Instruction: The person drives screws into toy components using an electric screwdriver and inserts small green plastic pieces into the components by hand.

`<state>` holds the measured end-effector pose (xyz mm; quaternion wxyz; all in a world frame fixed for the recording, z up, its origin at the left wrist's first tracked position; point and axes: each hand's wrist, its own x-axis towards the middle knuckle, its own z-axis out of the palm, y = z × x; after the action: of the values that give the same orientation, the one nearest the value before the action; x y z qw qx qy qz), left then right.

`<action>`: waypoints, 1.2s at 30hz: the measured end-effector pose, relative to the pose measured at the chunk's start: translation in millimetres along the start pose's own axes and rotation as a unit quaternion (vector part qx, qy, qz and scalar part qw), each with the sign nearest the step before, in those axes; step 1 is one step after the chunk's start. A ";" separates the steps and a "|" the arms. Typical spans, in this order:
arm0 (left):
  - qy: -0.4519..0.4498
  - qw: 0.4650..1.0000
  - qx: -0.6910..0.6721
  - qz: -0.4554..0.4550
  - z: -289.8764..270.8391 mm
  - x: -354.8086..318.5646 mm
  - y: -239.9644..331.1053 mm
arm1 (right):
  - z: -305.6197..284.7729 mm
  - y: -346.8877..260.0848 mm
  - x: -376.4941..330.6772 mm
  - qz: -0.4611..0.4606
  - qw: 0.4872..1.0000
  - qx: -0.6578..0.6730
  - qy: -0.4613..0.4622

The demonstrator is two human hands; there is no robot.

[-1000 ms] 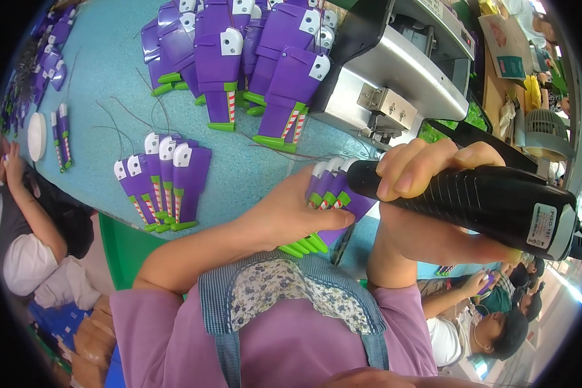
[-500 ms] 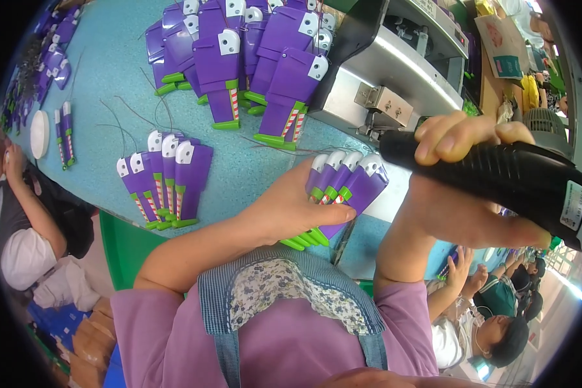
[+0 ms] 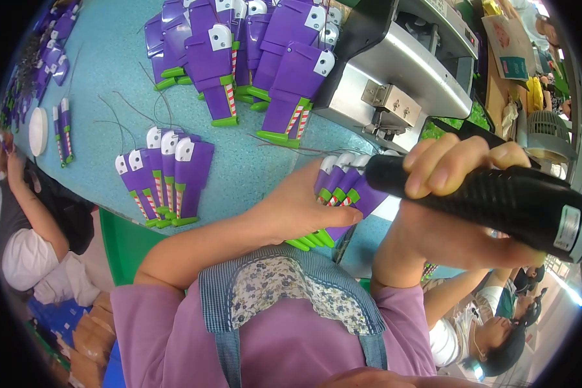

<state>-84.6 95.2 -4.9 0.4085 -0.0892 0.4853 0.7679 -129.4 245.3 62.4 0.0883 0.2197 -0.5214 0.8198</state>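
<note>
My left hand point(image 3: 304, 210) holds a fanned stack of purple toy parts point(image 3: 343, 187) with white tips, striped bands and green ends, just above the table's near edge. My right hand point(image 3: 459, 178) grips a thick black hand-held power tool point(image 3: 498, 200), its front end touching the white tips of that stack. A second fan of the same purple parts point(image 3: 168, 174) lies on the turquoise table point(image 3: 110, 77) to the left of my left hand. A bigger heap of purple parts point(image 3: 252, 52) lies farther back.
A grey metal machine point(image 3: 401, 71) stands at the back right. A white disc point(image 3: 37, 131) and more small purple parts point(image 3: 63, 129) lie at the left. One person sits at the left edge point(image 3: 26, 239), another at the lower right point(image 3: 485, 323). Thin wires lie on the table.
My right hand has swung the black tool toward the right, then back down onto the white tips of the stack. My left hand has kept the stack in nearly the same place.
</note>
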 end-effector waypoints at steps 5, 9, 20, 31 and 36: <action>-0.033 0.999 0.002 0.011 -0.1 -1.1 4.6 | 1.8 16.1 -15.0 0.018 1.000 -0.015 -0.002; -0.045 0.999 -0.007 0.016 -0.3 -3.1 1.1 | 2.4 17.3 -18.8 0.024 1.000 -0.010 0.003; 0.018 0.995 0.076 0.057 -3.5 -2.8 -17.7 | 7.7 -15.7 -8.7 -0.031 0.999 -0.016 0.005; 0.060 0.991 -0.030 0.119 6.7 -9.6 -13.9 | 13.5 -12.5 -20.3 -0.008 0.999 -0.030 -0.009; 0.014 0.996 -0.089 0.008 -3.9 -16.5 -13.4 | -13.3 -8.5 24.3 -0.106 0.993 -0.036 -0.036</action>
<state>-65.3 85.7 -7.1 0.3860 -0.1320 0.4212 0.8100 -151.3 258.8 75.5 0.1634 0.2998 -0.5271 0.7782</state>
